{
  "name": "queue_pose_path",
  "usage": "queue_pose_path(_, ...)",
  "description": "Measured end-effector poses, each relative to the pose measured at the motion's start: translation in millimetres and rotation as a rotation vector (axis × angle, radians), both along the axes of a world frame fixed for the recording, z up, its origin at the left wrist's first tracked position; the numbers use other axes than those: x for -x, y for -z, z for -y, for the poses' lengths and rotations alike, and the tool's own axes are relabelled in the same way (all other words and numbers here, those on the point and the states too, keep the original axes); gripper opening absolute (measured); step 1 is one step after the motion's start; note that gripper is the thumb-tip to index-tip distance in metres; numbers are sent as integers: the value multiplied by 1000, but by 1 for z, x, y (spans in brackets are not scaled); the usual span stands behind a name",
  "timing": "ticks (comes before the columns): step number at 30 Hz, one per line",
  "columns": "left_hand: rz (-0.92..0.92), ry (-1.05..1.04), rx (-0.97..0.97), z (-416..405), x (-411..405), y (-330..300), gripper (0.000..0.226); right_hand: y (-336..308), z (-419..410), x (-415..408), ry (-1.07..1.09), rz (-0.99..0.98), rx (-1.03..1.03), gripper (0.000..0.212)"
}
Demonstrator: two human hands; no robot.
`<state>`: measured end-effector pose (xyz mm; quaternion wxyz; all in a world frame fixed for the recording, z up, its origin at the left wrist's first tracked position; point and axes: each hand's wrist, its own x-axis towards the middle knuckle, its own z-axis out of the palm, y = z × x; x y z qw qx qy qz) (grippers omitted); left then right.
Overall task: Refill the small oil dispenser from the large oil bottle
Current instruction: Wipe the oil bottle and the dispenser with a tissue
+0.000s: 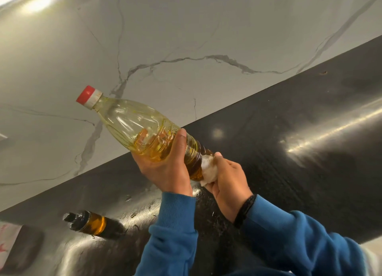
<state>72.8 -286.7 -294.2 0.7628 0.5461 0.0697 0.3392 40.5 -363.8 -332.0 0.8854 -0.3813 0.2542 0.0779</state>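
Head view: big bottle point(142, 125) held up off the counter point(289, 131), tilted, red cap point(89, 95) on and pointing up-left toward the marble wall point(186, 27), base down-right. Left hand point(165, 168) wraps the mid body from below, thumb over the top side, fingers curled under; firm grip. Right hand point(225, 178) pinches a white tissue point(207, 170) wad against the bottle base, fingers bunched round it; looks like wiping oil off. Oil sits in the lower part, roughly a third full by the look, upper part empty, so prob. moderate weight, bottom-heavy w/ liquid that sloshes when tipped. Thin clear plastic, ribbed lower body: soft walls, will dent if squeezed hard; w/ cap off a squeeze could spurt. Surface likely greasy, hence the tissue, so slip risk; the ribs are the best hold, plus a second hand under the base as now. Dispenser point(91, 224) stands on the counter lower left, well apart from both hands, dark spout top on, amber oil visible inside; looks like glass, so rigid, breakable, prob. slick too. Take it round the body, not the spout. Judgement: refill seems done or paused, cleanup stage; can't tell which for sure. Blue sleeves point(289, 240) on both arms, black band on right wrist.
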Motion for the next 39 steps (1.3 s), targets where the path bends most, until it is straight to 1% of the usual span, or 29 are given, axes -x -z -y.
queue_pose_path(3,-5,-18,0,-6,-5,-1,80,0,0,7,-38,17,55,31)
queue_pose_path(6,-24,-30,29,-11,-7,-4,77,-1,12,2,1,16,93,23)
queue_pose_path(11,-39,4,0,-3,1,2,78,-1,10,-4,35,-22,17,28)
queue_pose_path(16,4,-9,-92,6,5,5,74,1,0,-2,42,-90,-68,29)
queue_pose_path(18,4,-51,-191,7,4,7,73,4,-2,2,-1,-119,-86,31)
queue_pose_path(20,-6,-82,-290,6,6,8,77,7,-3,6,-59,-115,-76,33)
queue_pose_path(22,-14,-76,-336,4,8,9,77,9,3,8,-127,-68,13,34)
queue_pose_path(24,-12,-47,-398,2,8,8,77,8,14,9,-225,21,178,35)
queue_pose_path(27,-3,-7,-521,1,6,8,77,-1,37,10,-417,180,519,27)
queue_pose_path(29,-29,24,-582,-1,3,10,77,-9,53,6,-419,307,722,23)
queue_pose_path(31,-62,86,-610,-2,3,14,79,-24,69,-2,-268,428,862,20)
queue_pose_path(33,-114,194,-598,-2,4,22,76,-45,83,-8,-29,565,970,30)
queue_pose_path(35,-148,303,-622,-1,9,29,76,-68,90,-9,193,782,1067,40)
queue_pose_path(36,-155,359,-653,0,12,33,76,-79,91,-9,285,883,1097,42)
queue_pose_path(38,-159,462,-710,2,19,37,75,-93,91,-10,389,1052,1204,42)
queue_pose_path(39,-161,506,-723,2,23,38,74,-96,90,-10,379,1115,1290,40)
